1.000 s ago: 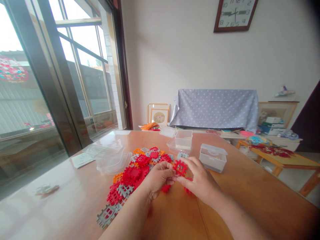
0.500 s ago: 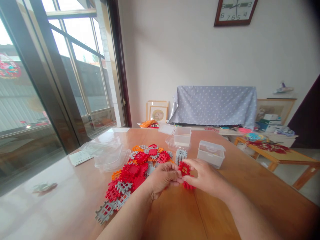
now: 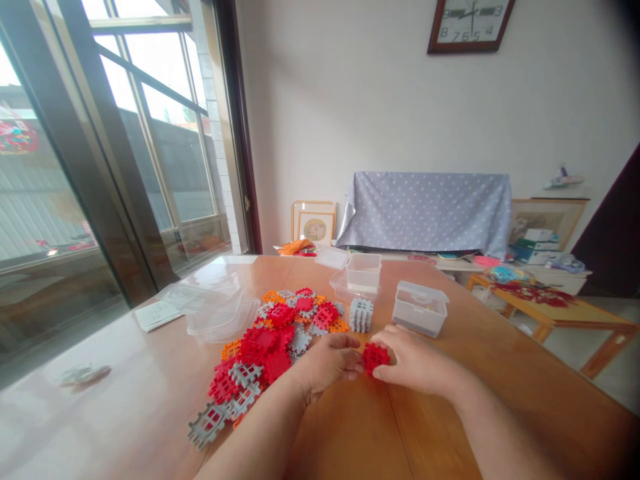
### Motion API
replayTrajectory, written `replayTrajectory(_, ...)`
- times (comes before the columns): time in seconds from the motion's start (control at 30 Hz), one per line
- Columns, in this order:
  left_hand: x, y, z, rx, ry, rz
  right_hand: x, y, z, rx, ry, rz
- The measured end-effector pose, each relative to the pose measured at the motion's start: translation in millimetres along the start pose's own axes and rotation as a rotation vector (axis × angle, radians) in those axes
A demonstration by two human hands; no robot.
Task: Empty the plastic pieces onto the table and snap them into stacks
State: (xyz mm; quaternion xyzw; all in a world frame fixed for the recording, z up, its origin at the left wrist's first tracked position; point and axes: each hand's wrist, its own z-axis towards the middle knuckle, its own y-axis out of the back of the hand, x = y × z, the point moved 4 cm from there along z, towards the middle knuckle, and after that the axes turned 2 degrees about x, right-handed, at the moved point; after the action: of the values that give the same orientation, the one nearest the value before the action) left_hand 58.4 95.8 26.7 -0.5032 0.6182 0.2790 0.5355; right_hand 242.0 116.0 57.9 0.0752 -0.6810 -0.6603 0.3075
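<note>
Both my hands meet at the middle of the wooden table (image 3: pixel 500 400). My left hand (image 3: pixel 325 365) and my right hand (image 3: pixel 413 363) pinch a small stack of red waffle tiles (image 3: pixel 374 357) between their fingertips, low over the tabletop. To the left lies a spread of loose red, grey and orange waffle tiles (image 3: pixel 270 347). A short stack of grey tiles (image 3: pixel 361 315) stands upright just beyond my hands.
A lidded clear plastic box (image 3: pixel 419 309) sits right of the grey stack, an open one (image 3: pixel 363 272) behind it. Clear lids and a tub (image 3: pixel 223 313) lie at the left, with a paper slip (image 3: pixel 157 315). A large window runs along the left.
My hands have lowered the red tiles from upright in the air to close above the table. The view has shifted slightly, uncovering the grey stack.
</note>
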Motion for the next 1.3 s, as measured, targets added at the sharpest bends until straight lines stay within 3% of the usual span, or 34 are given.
replayTrajectory(0.4,5.3,5.4,4.6,-0.037,0.008,0.058,-11.7,-9.5,-0.6,0.097,-0.039,0.080)
replayTrajectory(1.3,7.3,-2.4,5.2,-0.043,0.050,0.036,-12.7,-21.8,5.4,0.089,-0.102,0.084)
